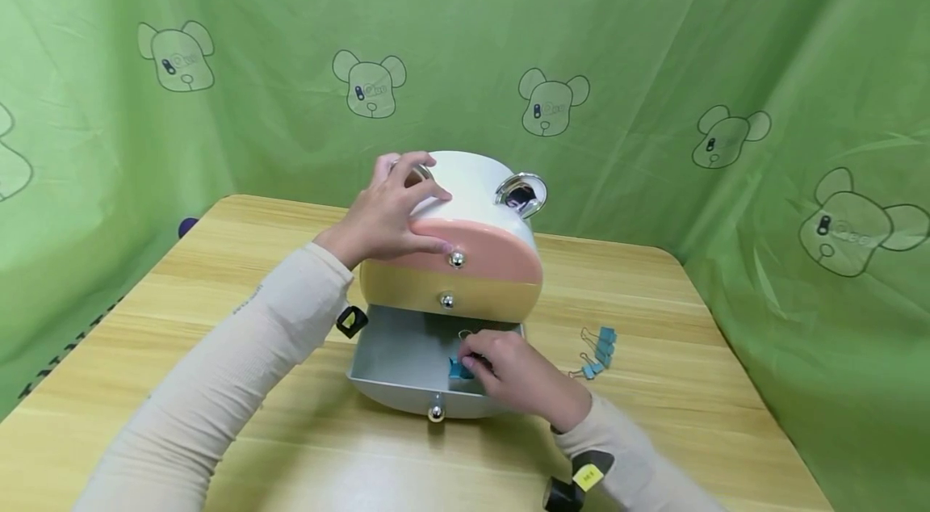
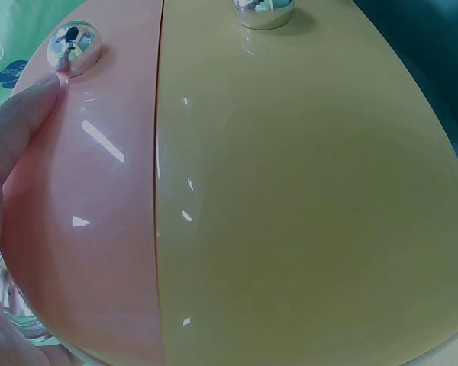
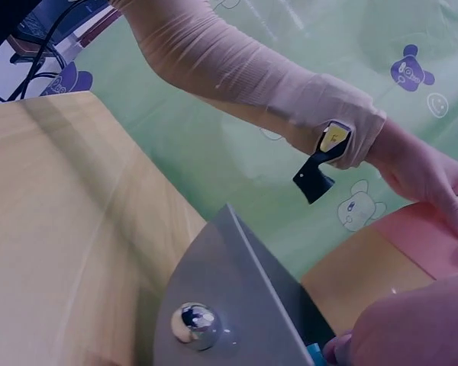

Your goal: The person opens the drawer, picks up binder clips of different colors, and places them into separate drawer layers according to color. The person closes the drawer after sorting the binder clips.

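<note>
A small drawer box [image 1: 472, 181] stands on the table, with a white top, a pink upper front and a yellow middle front. My left hand [image 1: 385, 213] holds it at the upper left: fingers bend over the top by the silver ear, and the thumb lies on the pink front beside its round knob [image 2: 74, 49]. The grey bottom drawer [image 1: 392, 395] is pulled out. Inside it, my right hand [image 1: 519, 375] pinches a blue binder clip [image 1: 455, 369] low near the drawer floor; the fingers partly cover the clip. A bit of blue [image 3: 314, 353] shows by the fingertips in the right wrist view.
Several blue binder clips [image 1: 605, 346] lie on the wooden table [image 1: 654, 431] right of the drawer. A second silver ear [image 1: 521, 195] sticks up from the box's right side. Green curtains [image 1: 465, 27] with bear-head outlines surround the table.
</note>
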A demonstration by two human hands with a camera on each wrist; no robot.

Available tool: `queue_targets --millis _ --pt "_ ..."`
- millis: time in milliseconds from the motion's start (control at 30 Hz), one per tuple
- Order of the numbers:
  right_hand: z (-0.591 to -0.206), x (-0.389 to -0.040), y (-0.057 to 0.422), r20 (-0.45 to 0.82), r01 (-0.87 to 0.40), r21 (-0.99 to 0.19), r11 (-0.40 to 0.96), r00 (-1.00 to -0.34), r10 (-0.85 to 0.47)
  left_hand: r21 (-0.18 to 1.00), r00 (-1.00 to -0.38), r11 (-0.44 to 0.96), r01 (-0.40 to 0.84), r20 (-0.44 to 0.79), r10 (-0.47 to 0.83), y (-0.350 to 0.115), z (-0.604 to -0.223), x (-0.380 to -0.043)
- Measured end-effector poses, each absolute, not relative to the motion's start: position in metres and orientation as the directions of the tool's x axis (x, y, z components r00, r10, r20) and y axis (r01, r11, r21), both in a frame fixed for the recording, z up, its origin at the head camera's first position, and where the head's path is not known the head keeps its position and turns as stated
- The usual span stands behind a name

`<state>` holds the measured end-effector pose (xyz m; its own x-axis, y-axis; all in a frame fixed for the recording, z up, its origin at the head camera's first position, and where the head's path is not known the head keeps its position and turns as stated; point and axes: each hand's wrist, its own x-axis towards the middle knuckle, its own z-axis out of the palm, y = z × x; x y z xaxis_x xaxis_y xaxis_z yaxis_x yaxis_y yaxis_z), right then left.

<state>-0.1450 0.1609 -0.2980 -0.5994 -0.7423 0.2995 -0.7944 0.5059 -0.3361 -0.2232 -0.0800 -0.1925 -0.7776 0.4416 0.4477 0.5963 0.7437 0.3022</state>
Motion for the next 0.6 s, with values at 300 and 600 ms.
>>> queue_targets --millis 300,600 --pt "-0.3057 -0.1437 0.1567 0.19 -0.778 -0.374 0.505 -0.597 -0.779 0.303 -0.779 0.744 0.596 0.443 0.443 -0.0803 -0.1937 -0.2245" --pt "-0.3034 -0.1414 0.1558 0.167 -0.766 -0.399 0.504 -0.601 -0.781 0.305 -0.778 0.742 0.597 0.447 0.442 -0.0801 -0.1935 -0.2233"
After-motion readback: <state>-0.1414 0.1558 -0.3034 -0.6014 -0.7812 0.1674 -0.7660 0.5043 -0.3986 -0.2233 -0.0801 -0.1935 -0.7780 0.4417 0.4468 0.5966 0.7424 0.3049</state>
